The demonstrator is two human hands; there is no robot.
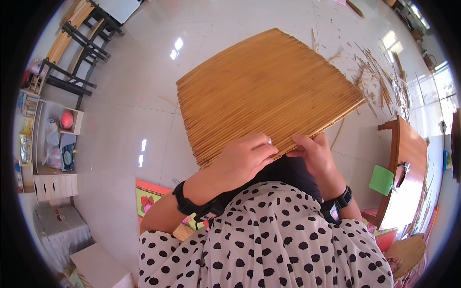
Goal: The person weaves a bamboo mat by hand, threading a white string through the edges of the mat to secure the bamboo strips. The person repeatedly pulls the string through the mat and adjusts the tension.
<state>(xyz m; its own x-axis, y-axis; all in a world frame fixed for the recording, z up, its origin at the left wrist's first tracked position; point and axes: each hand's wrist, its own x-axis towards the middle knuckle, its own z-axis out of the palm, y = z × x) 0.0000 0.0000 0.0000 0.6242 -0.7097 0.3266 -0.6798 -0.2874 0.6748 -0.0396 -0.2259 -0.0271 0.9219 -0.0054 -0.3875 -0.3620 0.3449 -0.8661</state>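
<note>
A broad golden-brown panel of thin stalks laid side by side (269, 86) spreads out in front of me, its near edge close to my lap. My left hand (247, 156) lies over that near edge, fingers bent and pressed together on the outermost stalks. Just right of it, my right hand (313, 151) grips the same edge, with the thumb on top and the other fingers curled beneath, partly hidden. Both sets of fingertips are close together. The panel's side edges are ragged with stalk ends.
Loose stalks and scraps (379, 81) litter the tiled floor at the far right. A wooden table (408, 163) with a green card (381, 180) stands at right. To the left are a shelf unit (57, 187) and stacked black-legged furniture (79, 48). A white box (98, 266) sits lower left.
</note>
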